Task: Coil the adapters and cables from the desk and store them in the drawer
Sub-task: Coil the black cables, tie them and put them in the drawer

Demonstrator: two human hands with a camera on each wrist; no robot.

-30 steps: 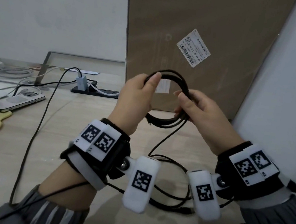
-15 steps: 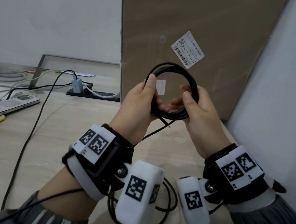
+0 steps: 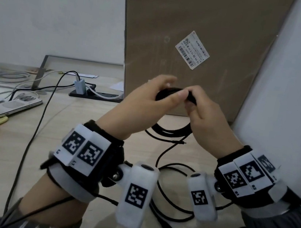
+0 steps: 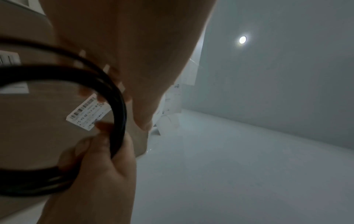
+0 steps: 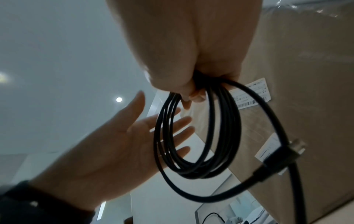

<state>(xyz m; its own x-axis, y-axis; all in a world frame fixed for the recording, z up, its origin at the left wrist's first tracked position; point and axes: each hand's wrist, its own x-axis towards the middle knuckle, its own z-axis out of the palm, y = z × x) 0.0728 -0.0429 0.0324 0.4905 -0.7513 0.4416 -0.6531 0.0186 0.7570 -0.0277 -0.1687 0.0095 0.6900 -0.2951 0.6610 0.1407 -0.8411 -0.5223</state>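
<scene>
One black cable (image 5: 197, 136), wound in several thin loops, hangs pinched in the right hand (image 5: 184, 63); the left hand (image 5: 122, 145) is spread, grasping nothing.

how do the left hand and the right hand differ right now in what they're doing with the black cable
The right hand pinches the black cable coil at its top; the left hand grips nothing. The right hand's fingers are curled; the left hand's fingers are spread straight beside the loops. Both are raised above the desk.
</scene>
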